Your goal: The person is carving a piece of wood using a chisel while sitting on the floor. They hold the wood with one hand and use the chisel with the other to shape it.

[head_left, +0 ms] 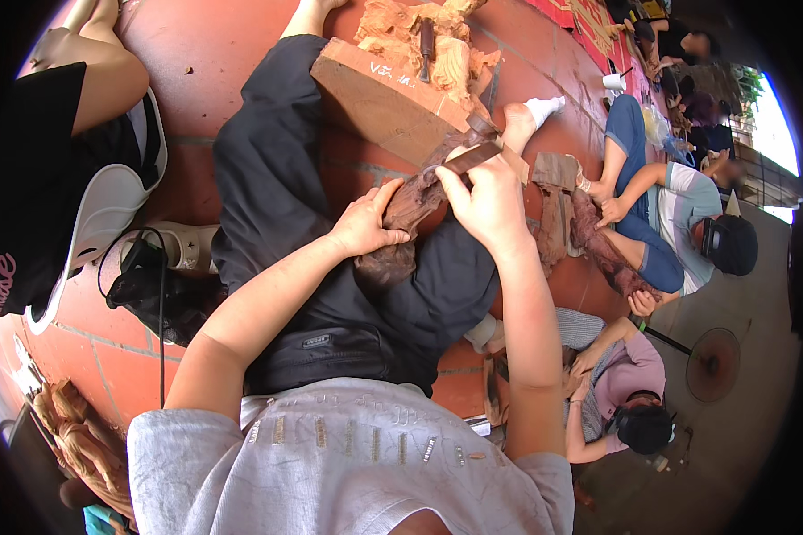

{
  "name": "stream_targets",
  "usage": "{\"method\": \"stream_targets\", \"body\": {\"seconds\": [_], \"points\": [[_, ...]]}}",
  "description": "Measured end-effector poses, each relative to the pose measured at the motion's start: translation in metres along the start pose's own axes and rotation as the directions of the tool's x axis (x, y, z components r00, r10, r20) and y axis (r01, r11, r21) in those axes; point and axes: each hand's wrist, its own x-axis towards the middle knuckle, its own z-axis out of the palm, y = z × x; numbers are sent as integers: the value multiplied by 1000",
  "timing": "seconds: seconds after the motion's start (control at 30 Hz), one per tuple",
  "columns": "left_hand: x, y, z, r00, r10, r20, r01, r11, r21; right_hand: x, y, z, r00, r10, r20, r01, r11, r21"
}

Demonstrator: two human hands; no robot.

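One dark carving (416,200) rests clasped in our left hand (366,220); our right hand (491,198) pinches, seemingly, a brown strip (473,158) at one o'clock.

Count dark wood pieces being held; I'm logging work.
2: one piece at the wearer's left hand and right hand; another piece held by the person in blue shorts, right. Someone in pink may hide more.

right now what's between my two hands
Part of the dark wood carving lies between the left hand and right hand, in the head view.
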Motion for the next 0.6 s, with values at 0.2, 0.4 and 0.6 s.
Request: {"method": "stream_targets", "body": {"seconds": [0.2, 0.4, 0.6], "points": [[0, 0, 4, 1000, 3, 1, -3, 1000, 29, -9, -9, 3, 996, -29, -80, 28, 1000, -11], [0, -2, 3, 1000, 3, -3, -3, 1000, 2, -10, 0, 4, 995, -1, -96, 10, 995, 95], [1, 8, -5, 997, -61, 57, 61, 998, 2, -12, 6, 5, 985, 106, -135, -75, 973, 218]]}}
